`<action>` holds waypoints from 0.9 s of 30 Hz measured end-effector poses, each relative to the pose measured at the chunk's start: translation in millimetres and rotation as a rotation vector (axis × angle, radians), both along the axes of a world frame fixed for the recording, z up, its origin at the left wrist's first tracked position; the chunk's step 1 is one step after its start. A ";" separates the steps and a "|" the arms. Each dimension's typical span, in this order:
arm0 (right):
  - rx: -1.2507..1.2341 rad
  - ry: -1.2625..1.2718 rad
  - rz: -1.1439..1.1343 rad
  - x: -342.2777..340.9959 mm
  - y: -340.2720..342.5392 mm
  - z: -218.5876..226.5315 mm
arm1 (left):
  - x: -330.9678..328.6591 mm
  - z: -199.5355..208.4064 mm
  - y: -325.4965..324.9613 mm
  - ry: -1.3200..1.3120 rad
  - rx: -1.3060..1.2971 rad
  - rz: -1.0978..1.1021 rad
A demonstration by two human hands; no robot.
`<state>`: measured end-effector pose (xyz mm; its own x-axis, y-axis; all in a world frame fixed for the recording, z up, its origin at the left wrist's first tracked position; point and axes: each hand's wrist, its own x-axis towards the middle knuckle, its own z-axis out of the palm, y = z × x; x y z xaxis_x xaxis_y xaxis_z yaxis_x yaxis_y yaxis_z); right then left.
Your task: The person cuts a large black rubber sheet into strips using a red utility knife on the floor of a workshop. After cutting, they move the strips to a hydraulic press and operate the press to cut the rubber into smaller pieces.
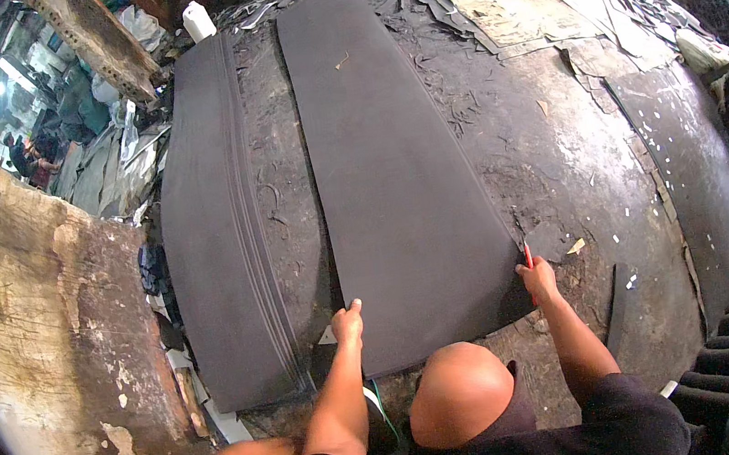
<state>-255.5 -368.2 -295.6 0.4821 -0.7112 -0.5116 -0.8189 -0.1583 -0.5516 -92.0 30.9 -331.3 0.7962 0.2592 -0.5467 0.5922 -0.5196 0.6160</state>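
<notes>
"What is nearest?"

"A bare knee [460,394], beside the near end of a long dark sheet [395,177]. The sheet stretches away along the floor [559,170]."

"And the hands?"

"The left hand [347,324] is closed at the sheet's left edge, seemingly pinching it, thumb uppermost; its fingers are mostly hidden. The right hand [537,278], at the near right corner, pinches a slim red tool [528,254] pointing away from the body. I can't tell whether it grips the sheet too."

"What could go wrong?"

"If the tool is sharp, a slip at that corner might nick the sheet or a finger. An uneven pull between the hands could skew the sheet, and its left edge might ride onto the grooved sheet [205,202] lying apart on that side."

"Anything farther off?"

"Thin curly scraps [459,109] lie along the right side; they could catch underneath if the sheet slides over them. Beyond are a white jug [197,21], a pale board [501,7] and, far left, another person [22,155]."
</notes>
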 end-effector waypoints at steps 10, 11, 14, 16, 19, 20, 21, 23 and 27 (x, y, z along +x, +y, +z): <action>-0.513 -0.062 0.037 -18.4 -63.3 -57.1 | 26.7 7.8 11.7 -0.497 0.204 -0.013; -0.686 -0.152 0.055 -2.6 -50.3 -51.2 | 46.7 43.6 42.1 -0.720 0.296 0.037; -0.498 -0.564 0.186 48.8 -1.1 -46.0 | 100.9 97.9 145.1 -0.852 0.715 0.373; -0.124 -0.520 0.263 85.9 90.8 22.0 | 99.2 110.4 210.7 -0.492 0.853 0.578; 0.286 -0.388 0.630 136.2 183.3 8.0 | 76.3 96.2 330.5 0.092 0.670 0.452; 0.341 -0.374 0.740 145.3 207.1 17.3 | 69.6 85.6 329.6 0.051 0.681 0.369; 0.357 -0.343 0.830 156.2 223.9 19.6 | 63.2 74.6 319.6 0.009 0.686 0.276; 0.398 -0.323 0.998 182.3 260.6 12.3 | 61.5 67.7 322.4 -0.126 0.721 0.194; 0.382 -0.257 1.267 199.3 327.5 23.0 | 34.3 67.9 389.8 -0.071 0.652 0.175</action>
